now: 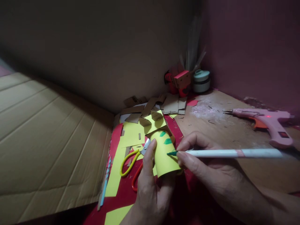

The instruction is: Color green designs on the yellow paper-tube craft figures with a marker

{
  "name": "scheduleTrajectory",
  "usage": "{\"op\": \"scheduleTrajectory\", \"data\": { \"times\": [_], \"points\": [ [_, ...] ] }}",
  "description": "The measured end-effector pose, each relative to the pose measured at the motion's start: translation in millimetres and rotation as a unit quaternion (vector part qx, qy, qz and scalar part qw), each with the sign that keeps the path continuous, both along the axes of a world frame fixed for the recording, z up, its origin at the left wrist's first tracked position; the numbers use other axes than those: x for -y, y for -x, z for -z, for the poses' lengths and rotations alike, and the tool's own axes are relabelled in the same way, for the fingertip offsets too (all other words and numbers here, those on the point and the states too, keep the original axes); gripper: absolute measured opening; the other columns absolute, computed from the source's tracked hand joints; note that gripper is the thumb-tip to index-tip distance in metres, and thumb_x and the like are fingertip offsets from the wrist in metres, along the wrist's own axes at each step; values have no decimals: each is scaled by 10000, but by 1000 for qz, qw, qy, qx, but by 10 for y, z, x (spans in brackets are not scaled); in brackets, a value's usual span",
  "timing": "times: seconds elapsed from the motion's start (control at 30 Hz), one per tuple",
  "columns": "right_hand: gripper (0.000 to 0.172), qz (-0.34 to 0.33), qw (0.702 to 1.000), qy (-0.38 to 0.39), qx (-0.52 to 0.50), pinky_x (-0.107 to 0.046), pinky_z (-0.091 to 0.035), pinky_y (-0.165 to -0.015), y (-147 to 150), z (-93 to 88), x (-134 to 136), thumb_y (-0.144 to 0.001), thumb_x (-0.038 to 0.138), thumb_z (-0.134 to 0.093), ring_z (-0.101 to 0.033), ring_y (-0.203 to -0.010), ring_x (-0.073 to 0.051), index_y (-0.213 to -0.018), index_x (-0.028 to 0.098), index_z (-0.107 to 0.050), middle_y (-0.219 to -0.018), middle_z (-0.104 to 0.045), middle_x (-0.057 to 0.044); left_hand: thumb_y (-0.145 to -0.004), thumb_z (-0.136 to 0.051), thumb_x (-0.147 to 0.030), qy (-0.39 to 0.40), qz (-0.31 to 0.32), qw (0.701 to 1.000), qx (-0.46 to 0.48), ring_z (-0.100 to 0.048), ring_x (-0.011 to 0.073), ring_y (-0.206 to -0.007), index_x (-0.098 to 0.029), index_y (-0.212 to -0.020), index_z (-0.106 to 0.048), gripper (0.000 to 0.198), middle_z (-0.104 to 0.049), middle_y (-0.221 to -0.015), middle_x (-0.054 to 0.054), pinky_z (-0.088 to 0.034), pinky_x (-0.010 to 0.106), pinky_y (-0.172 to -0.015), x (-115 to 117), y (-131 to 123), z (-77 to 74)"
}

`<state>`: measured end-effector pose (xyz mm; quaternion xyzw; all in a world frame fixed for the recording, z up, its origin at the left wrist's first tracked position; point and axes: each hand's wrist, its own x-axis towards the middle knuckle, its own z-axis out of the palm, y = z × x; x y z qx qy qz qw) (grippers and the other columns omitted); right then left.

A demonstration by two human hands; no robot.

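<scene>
My left hand (152, 184) is closed around a yellow paper tube (161, 159), its thumb pressed on the near side. Two green leaf-shaped marks show on the tube's upper part. A boxy yellow head (154, 125) with two cardboard ears adjoins the tube's far end. Between thumb and fingers, my right hand (211, 172) pinches a white felt-tip pen (217, 153). Its green tip touches the tube below the marks, or hovers just over it; I cannot tell which. Scissors (136, 159) with one yellow and one red handle lie left of the tube, partly hidden by my left hand.
A pink glue gun (269, 118) with a lit red light lies at right. Yellow paper pieces (114, 178), a pencil (106, 181) and cardboard scraps (150, 106) lie on the left and behind. At the back stand a red paper figure (181, 81) and a lidded pot (201, 82). A large cardboard sheet (53, 140) borders the left.
</scene>
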<state>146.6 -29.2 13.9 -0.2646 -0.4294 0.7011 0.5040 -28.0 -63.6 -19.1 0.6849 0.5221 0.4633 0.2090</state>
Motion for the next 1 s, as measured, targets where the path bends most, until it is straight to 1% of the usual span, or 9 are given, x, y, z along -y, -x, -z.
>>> {"op": "scheduleTrajectory", "data": {
  "times": [0.1,0.2,0.37,0.5,0.6,0.77,0.93,1.0],
  "points": [
    [203,-7,1000,6,-5,-190,-536,-600,-4,8,-6,-986,413,-722,-618,-687,-123,-867,270,-640,-766,-660,37,-1018,-643,-266,-6,3,1000,-2,-649,325,-1350,-393,-1634,-334,700,-625,-1516,87,-550,528,-1126,-9,11,-1],
    [200,-4,1000,3,-4,-186,-534,-603,-10,6,-2,-987,415,-721,-606,-684,-119,-873,271,-643,-763,-657,39,-1023,-635,-250,-12,5,1000,-4,-629,309,-1378,-420,-1635,-325,706,-620,-1522,64,-534,503,-1150,-19,18,-8],
    [199,4,1000,2,-3,-177,-522,-604,-11,-6,3,-991,418,-713,-593,-691,-117,-873,277,-639,-761,-647,44,-1014,-642,-227,-19,16,1000,-16,-643,312,-1357,-391,-1641,-318,725,-623,-1518,90,-554,482,-1125,-27,33,-6],
    [193,26,999,-15,22,-180,-493,-596,-3,-16,-11,-984,385,-715,-551,-684,-120,-850,268,-642,-751,-612,43,-1010,-643,-223,-13,8,1000,-16,-613,317,-1391,-377,-1639,-324,722,-605,-1540,100,-524,508,-1157,-23,42,15],
    [186,29,999,-15,35,-198,-476,-581,-4,-18,-13,-979,382,-713,-533,-671,-129,-851,267,-641,-746,-605,37,-1008,-644,-220,-23,16,999,-24,-638,317,-1357,-358,-1645,-312,732,-631,-1503,107,-536,513,-1140,-32,50,20],
    [210,16,999,-1,28,-209,-460,-576,-13,9,0,-979,428,-713,-523,-670,-132,-863,269,-641,-749,-603,35,-1008,-651,-234,-26,15,999,-19,-671,292,-1304,-387,-1632,-323,721,-645,-1472,86,-551,462,-1110,-44,32,4],
    [215,-5,1000,6,15,-193,-471,-576,-27,19,0,-996,423,-697,-542,-669,-124,-857,277,-622,-735,-611,45,-1036,-614,-266,-20,-8,1000,-3,-619,305,-1376,-372,-1624,-350,654,-614,-1517,89,-484,508,-1179,-16,-26,-21],
    [221,-5,1000,3,19,-194,-473,-563,-29,13,-5,-1002,411,-688,-546,-655,-124,-843,276,-613,-718,-608,45,-1032,-627,-277,-24,-9,1000,-1,-623,303,-1375,-369,-1619,-363,650,-626,-1508,88,-482,510,-1185,-9,-40,-27]
  ]
}}
